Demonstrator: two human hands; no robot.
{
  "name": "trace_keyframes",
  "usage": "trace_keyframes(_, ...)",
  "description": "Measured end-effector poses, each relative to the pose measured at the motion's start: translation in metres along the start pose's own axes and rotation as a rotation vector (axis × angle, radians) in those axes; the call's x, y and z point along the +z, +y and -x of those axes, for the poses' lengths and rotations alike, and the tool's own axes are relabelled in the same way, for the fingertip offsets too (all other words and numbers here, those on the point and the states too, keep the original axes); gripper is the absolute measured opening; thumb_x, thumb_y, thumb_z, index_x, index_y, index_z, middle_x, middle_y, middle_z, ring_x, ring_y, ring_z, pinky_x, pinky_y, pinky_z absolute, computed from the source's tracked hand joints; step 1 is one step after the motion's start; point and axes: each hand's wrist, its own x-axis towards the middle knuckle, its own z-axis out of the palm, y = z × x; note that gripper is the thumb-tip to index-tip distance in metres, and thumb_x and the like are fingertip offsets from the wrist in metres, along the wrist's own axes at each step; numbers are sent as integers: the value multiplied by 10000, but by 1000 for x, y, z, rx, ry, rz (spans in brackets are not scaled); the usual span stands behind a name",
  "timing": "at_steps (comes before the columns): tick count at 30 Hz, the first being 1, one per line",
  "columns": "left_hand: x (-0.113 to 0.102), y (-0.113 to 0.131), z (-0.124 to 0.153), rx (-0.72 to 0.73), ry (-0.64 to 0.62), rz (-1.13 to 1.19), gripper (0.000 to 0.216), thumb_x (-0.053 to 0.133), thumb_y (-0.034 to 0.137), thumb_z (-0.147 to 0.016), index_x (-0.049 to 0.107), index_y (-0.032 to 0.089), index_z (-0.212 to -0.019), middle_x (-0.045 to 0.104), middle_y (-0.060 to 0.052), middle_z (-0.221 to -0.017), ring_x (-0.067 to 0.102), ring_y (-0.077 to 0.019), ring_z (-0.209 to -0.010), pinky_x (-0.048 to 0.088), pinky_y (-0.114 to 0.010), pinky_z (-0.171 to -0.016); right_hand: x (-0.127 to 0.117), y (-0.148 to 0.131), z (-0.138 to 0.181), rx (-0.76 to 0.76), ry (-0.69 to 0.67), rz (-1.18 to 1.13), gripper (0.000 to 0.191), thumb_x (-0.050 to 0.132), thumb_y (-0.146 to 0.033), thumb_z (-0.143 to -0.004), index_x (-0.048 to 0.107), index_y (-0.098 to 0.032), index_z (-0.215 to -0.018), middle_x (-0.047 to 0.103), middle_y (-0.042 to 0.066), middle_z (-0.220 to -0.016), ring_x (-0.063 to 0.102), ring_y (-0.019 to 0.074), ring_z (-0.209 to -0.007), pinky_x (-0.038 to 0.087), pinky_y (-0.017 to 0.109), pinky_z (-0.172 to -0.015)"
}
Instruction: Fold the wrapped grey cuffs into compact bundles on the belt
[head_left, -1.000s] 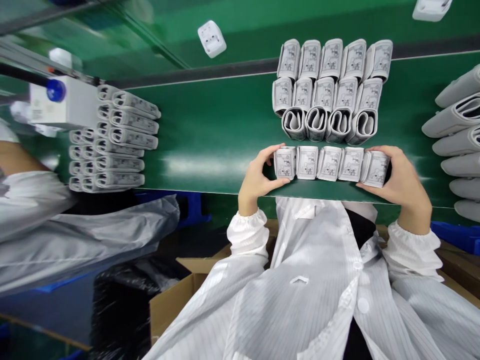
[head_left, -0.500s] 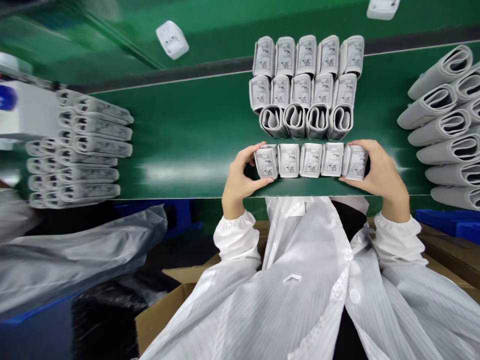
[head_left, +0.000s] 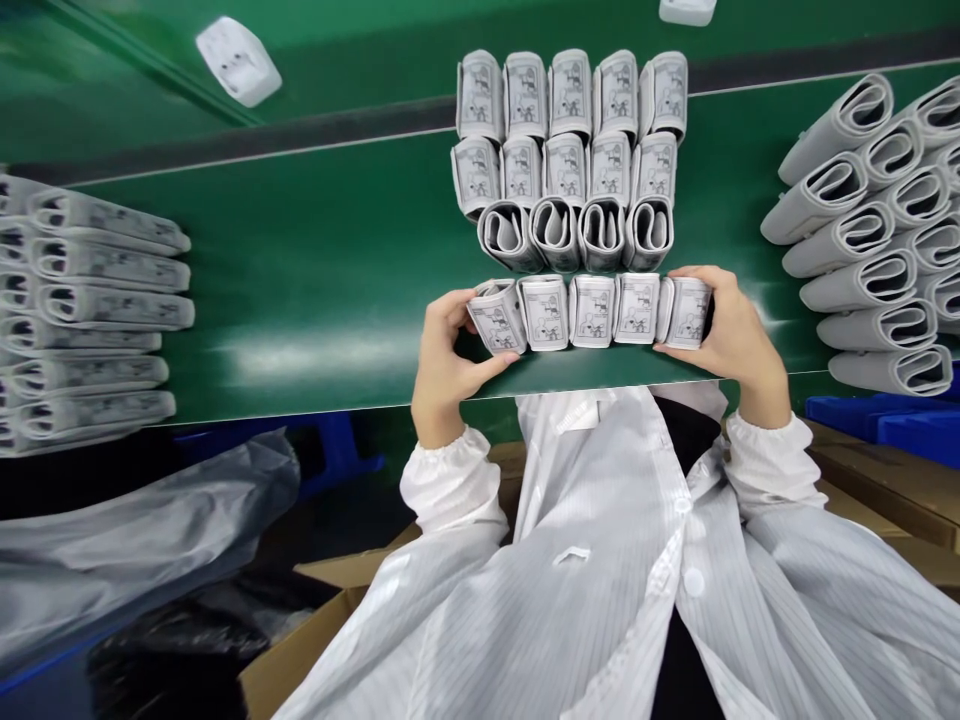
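Note:
A row of several rolled grey cuffs [head_left: 592,310] with printed labels lies near the front edge of the green conveyor belt [head_left: 330,280]. My left hand [head_left: 442,365] clasps the row's left end, fingers curled round the tilted end cuff. My right hand [head_left: 724,330] presses against the right end, fingers wrapped over the last cuff. Just beyond the row stands a stack of the same cuffs [head_left: 570,150], in three tiers, almost touching it.
Piles of rolled cuffs lie at the left [head_left: 90,310] and at the right [head_left: 870,230] of the belt. Two white devices [head_left: 236,60] sit on the far belt. Below the belt edge are cardboard boxes [head_left: 300,640], grey plastic sheeting [head_left: 127,530] and blue bins [head_left: 877,420].
The view has swung right, so everything drifts left in the picture. Both hands have kept hold of the row's ends; the left end cuff now tilts more.

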Motion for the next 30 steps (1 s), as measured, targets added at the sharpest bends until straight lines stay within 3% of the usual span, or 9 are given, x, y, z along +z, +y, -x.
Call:
trace_keyframes(3,2,3,1,-51,111,-3,1013,1003,776,-874,503,301,-1616,731,-58,-1451,779,-316,-1331,658,-500,-963,-2,-3,1,54,-31,23,807,974,-605,-876,534,-449,-1534,749,57,-1566,760,466,-1401,668,731,-1172)
trace_keyframes(11,3,0,1,-66,125,33,1047,1065,725,-807,528,323,-1610,712,-68,-1492,763,-304,-1294,665,-505,-1034,4,5,0,2,12,13,863,987,-611,-837,582,-366,-1559,762,96,-1554,765,464,-1408,660,687,-1216)
trace_keyframes(20,1,3,2,-77,136,70,1000,1099,624,-795,568,420,-1617,723,-47,-1499,756,-389,-1327,678,-624,-1028,7,4,1,82,-23,21,1084,1051,-672,-773,525,-386,-1677,724,110,-1633,707,459,-1496,605,698,-1288)
trace_keyframes(25,1,6,1,-82,138,54,993,1106,572,-801,575,425,-1627,727,-46,-1507,761,-400,-1338,687,-650,-1032,7,4,0,57,-8,8,887,1023,-617,-797,610,-360,-1539,759,94,-1532,761,421,-1382,649,638,-1211)
trace_keyframes(30,2,3,1,-68,143,42,1007,1105,608,-790,580,395,-1622,729,-69,-1497,774,-373,-1296,690,-589,-994,5,4,-1,69,-11,-4,890,1019,-641,-789,615,-358,-1531,767,94,-1532,751,430,-1405,639,640,-1221)
